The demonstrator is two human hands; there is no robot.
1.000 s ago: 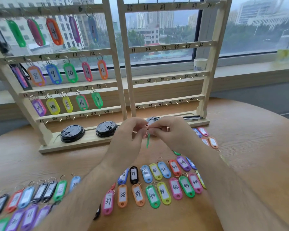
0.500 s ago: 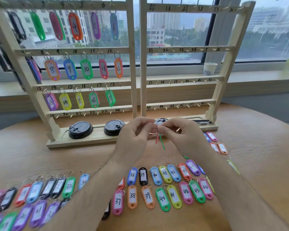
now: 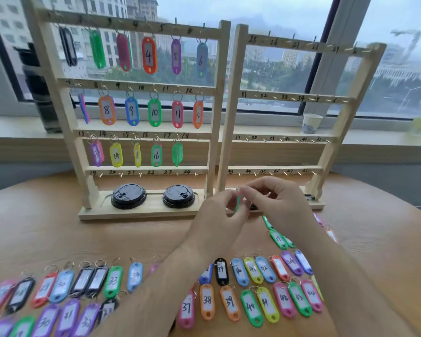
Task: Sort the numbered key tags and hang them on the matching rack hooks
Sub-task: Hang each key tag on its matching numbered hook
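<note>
Left hand and right hand meet at centre frame, fingertips of both pinched on a green key tag near its ring. The tag hangs edge-on in front of the base of the right-hand rack, its number unreadable. In the left half of the frame, the left-hand rack carries tags through 17; hook 18 and the row below it stand bare, as does the whole right-hand rack. Loose tags lie in ordered rows across the bottom of the frame on the desk, under and beside both forearms. The likely hazards: a fumbled ring would drop the tag into those rows, a lowered forearm could sweep them out of order, and with the number turned away the tag could land on the wrong hook.
</note>
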